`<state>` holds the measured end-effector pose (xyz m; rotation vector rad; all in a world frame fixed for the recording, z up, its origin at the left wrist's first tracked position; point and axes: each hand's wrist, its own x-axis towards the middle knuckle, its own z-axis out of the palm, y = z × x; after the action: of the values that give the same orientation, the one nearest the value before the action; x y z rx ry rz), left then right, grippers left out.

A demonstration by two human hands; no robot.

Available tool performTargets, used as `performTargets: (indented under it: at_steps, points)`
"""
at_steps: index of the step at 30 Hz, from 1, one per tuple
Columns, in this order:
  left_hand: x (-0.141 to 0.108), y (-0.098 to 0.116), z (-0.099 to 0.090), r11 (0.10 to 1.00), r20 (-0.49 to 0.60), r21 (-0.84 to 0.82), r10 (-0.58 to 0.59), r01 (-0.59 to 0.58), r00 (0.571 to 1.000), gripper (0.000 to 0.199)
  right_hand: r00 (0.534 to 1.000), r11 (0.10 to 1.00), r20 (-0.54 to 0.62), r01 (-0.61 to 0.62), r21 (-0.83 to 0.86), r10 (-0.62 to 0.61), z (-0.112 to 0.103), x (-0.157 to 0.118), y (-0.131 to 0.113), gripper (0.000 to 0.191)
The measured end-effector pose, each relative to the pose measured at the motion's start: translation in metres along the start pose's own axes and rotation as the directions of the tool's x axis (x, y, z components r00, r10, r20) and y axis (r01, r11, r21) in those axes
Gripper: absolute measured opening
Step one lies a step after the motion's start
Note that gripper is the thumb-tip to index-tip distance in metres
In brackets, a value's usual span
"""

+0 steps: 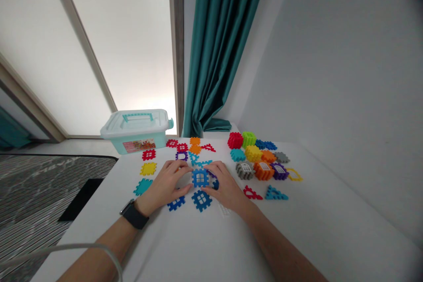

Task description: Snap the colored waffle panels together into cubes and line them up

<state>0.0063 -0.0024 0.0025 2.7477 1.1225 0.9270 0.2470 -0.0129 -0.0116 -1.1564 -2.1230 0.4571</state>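
Between my two hands is a blue square window tile [200,178] with notched edges. My left hand [168,181], a dark watch on its wrist, has thumb and fingers closed at the tile's left edge. On the opposite edge, the thumb and fingers of my right hand [227,186] close in the same way. Just below lies another blue window tile [201,201], turned at an angle. A darker blue tile [176,203] is partly covered by my left hand. Purple and dark blue pieces beside my right fingers are partly hidden.
A lidded teal storage box [142,134] stands at the back left. Stacks of coloured tiles, including an orange stack [263,170], are grouped on the right. Yellow [148,168] and teal [142,187] tiles lie left. A pale cable [82,246] crosses the lower left.
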Motion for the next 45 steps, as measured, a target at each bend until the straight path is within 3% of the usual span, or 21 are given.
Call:
performTargets:
  at_steps: [3, 18, 24, 30, 34, 37, 42, 45]
  points:
    - [0.000, 0.001, 0.001, 1.000, 0.006, 0.000, -0.005, 0.005, 1.000, 0.047, 1.000, 1.000, -0.017, -0.005, 0.014, 0.005, 0.002, 0.000, 0.000, 0.051]
    - [0.002, 0.006, 0.000, 1.000, -0.039, 0.023, -0.010, 0.011, 0.999, 0.048, 1.000, 0.998, -0.031, 0.003, 0.055, -0.001, 0.007, 0.000, 0.004, 0.054]
    - [0.000, 0.004, 0.002, 0.999, -0.013, -0.018, -0.034, 0.034, 0.999, 0.050, 0.994, 0.994, 0.013, 0.103, 0.045, -0.104, -0.001, -0.001, 0.003, 0.055]
    - [-0.001, 0.004, 0.001, 0.987, 0.030, -0.138, -0.080, 0.083, 0.996, 0.043, 0.968, 0.966, -0.044, 0.244, -0.081, -0.248, -0.006, -0.002, -0.001, 0.025]
    - [0.000, 0.011, -0.004, 0.965, 0.113, -0.238, -0.089, 0.114, 0.990, 0.026, 0.940, 0.949, -0.135, 0.308, -0.061, -0.313, -0.006, -0.001, -0.003, 0.018]
    - [0.003, 0.013, -0.004, 0.930, 0.136, -0.338, -0.100, 0.141, 0.986, 0.012, 0.957, 0.972, -0.173, 0.236, 0.009, -0.230, -0.005, 0.001, -0.006, 0.013]
    - [0.005, 0.007, 0.004, 0.831, 0.098, -0.509, -0.201, 0.223, 0.975, 0.016, 0.984, 0.978, -0.158, -0.050, 0.203, 0.083, 0.001, 0.002, -0.010, 0.011]
    - [0.006, 0.004, 0.009, 0.771, 0.102, -0.575, -0.266, 0.274, 0.959, 0.023, 0.976, 0.942, -0.114, -0.146, 0.304, 0.188, 0.004, 0.003, -0.012, 0.023]
